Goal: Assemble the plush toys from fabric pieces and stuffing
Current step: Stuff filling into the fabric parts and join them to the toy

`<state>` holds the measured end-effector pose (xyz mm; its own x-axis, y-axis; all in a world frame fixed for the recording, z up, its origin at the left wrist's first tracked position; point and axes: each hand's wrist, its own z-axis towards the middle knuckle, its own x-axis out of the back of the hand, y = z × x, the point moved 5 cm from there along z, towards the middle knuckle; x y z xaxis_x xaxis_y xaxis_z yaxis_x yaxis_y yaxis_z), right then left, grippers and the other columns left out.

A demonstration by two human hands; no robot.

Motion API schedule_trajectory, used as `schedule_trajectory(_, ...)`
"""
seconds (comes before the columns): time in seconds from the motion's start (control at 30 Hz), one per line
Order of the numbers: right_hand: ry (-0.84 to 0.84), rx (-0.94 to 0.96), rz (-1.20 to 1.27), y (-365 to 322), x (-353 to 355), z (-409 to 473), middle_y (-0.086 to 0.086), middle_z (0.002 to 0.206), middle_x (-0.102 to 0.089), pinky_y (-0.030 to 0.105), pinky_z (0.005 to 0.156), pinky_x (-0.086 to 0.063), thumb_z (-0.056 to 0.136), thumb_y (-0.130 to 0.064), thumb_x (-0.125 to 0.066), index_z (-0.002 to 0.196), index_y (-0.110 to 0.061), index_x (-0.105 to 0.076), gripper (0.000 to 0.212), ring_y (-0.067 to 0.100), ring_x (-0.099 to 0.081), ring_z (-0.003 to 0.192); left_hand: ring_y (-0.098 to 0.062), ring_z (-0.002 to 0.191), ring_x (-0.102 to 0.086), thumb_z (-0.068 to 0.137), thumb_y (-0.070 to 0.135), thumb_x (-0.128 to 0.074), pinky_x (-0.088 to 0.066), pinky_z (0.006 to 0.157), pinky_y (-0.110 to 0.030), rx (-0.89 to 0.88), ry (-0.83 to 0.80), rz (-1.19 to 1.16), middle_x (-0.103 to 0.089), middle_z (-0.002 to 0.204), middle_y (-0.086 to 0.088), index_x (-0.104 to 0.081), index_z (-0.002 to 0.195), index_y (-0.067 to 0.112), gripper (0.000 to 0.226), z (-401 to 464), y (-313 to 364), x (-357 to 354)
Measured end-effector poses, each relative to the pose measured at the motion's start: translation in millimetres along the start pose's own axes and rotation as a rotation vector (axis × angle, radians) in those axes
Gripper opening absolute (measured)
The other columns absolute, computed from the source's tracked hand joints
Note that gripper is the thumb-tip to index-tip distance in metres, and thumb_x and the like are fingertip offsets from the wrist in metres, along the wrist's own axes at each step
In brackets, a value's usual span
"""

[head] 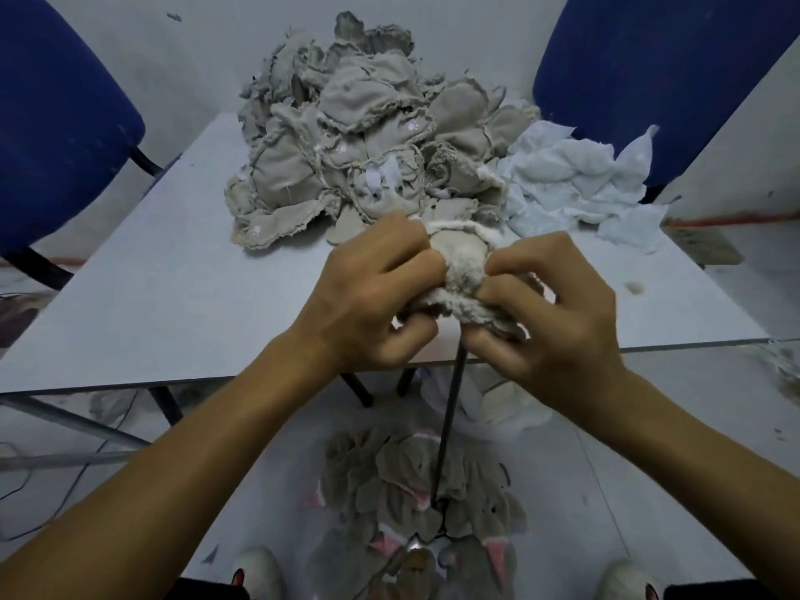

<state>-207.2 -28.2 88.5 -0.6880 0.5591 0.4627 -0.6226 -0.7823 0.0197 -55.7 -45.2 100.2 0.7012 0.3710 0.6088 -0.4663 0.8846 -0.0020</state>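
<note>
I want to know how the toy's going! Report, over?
Both hands, left hand and right hand, gripping plush piece. Dark rod pokes up into it. Fabric pile waiting behind on table. Nothing blocking.

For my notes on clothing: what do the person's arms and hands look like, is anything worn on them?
Both forearms are bare, with no sleeves in view. The left hand and right hand wear no gloves, and no rings, watch or bracelet show.

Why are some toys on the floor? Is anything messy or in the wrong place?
Yes, a bit. A heap of grey plush pieces with pink ears lies on the floor below the table, not with the beige fabric pile on top. A small fluff tuft sits loose near the table's right edge.
</note>
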Motion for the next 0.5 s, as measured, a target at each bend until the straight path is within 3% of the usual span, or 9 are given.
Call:
schedule_trajectory(0.1, -0.036, 0.016, 0.016, -1, -4, -12, 0.019, 0.086, -0.064, 0.041, 0.056, -0.045, 0.082, -0.009, -0.073, 0.073, 0.001, -0.066, 0.016, 0.036, -0.059, 0.072, -0.022, 0.067, -0.028, 0.070, 0.000, -0.054, -0.022, 0.061, -0.035, 0.003, -0.024, -0.030, -0.038, 0.070, -0.012, -0.032, 0.078, 0.018, 0.030, -8, 4, -7)
schedule_trajectory(0.27, -0.029, -0.005, 0.062, 4, -7, -24, 0.006, 0.103, -0.048, 0.038, 0.062, -0.041, 0.096, -0.023, -0.053, 0.088, -0.012, -0.050, 0.014, 0.030, -0.051, 0.076, -0.020, 0.070, -0.025, 0.069, 0.001, -0.056, -0.026, 0.056, -0.038, 0.049, 0.005, -0.043, -0.035, 0.072, -0.007, -0.033, 0.079, 0.018, 0.030, -11, 7, -15)
schedule_trajectory(0.43, -0.145, -0.020, 0.081, 6, -22, -59, 0.013, 0.099, -0.054, 0.040, 0.062, -0.042, 0.088, -0.010, -0.062, 0.081, -0.002, -0.061, 0.011, 0.032, -0.052, 0.078, -0.022, 0.062, -0.032, 0.068, 0.000, -0.064, -0.029, 0.050, -0.039, 0.080, -0.095, -0.029, -0.044, 0.067, -0.013, -0.047, 0.071, 0.008, 0.019, -31, 12, -34)
schedule_trajectory(0.5, -0.201, -0.086, 0.138, 5, -29, -75, 0.019, 0.094, -0.058, 0.043, 0.062, -0.043, 0.088, -0.009, -0.064, 0.090, -0.007, -0.057, 0.007, 0.034, -0.053, 0.077, -0.025, 0.060, -0.036, 0.066, -0.001, -0.068, -0.032, 0.047, -0.042, 0.167, -0.153, -0.028, -0.045, 0.065, -0.014, -0.049, 0.065, 0.005, 0.020, -45, 14, -44)
